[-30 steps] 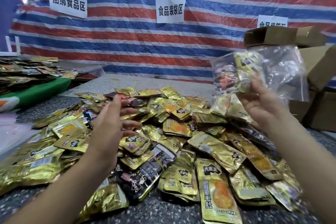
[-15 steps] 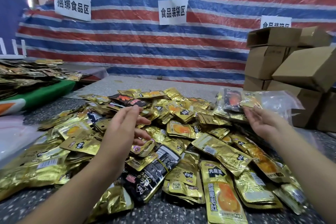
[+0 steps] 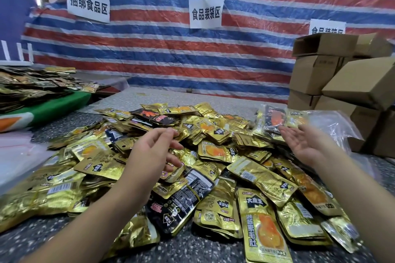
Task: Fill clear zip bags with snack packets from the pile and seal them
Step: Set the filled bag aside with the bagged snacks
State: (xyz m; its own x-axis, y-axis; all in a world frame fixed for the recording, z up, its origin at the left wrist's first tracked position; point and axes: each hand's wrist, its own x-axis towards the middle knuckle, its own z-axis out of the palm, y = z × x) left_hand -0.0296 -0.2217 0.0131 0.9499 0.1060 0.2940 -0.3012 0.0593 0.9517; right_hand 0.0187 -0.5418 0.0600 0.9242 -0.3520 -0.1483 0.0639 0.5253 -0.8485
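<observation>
Fingers [image 3: 171,134] of the left hand [image 3: 149,156] hung loosely spread above the pile of snack packets [image 3: 213,166], holding nothing, while the right hand [image 3: 307,145] lay palm-up and relaxed, also with nothing in it, just in front of a filled clear zip bag [image 3: 277,119] resting at the far right edge of the heap on the speckled desk [image 3: 192,247]. Whether that bag's strip was pressed closed could not be told. More clear bags [image 3: 337,128] sat crumpled beside the cardboard boxes [image 3: 333,74]. The gold foil packets looked light, flat and slick, likely to slide over one another, so pinching a few by their stiff crimped edges seemed surest; the bag film looked thin and floppy, best held at its mouth
</observation>
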